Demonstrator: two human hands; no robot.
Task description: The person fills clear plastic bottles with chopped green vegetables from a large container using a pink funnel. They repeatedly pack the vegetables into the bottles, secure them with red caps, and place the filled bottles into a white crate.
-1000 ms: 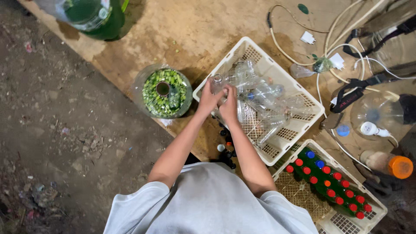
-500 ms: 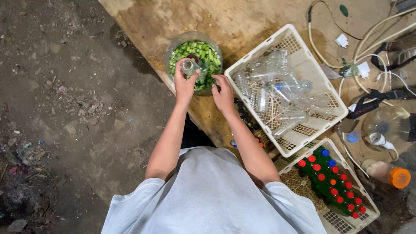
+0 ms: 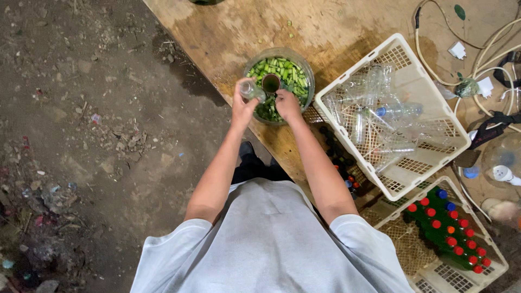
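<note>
Right now your left hand (image 3: 242, 106) grips a small clear bottle (image 3: 252, 90) over the bowl of chopped green vegetables (image 3: 284, 68), while your right hand (image 3: 286, 103) holds a small funnel-like cup (image 3: 271, 83) beside it, near the white crate (image 3: 347, 146) of empty bottles.

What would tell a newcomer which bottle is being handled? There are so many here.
On the wooden table, find the round clear bowl of chopped green vegetables beside the white crate of empty bottles. The left hand holds a small clear bottle at the bowl's rim, the only bottle outside a crate.
</note>
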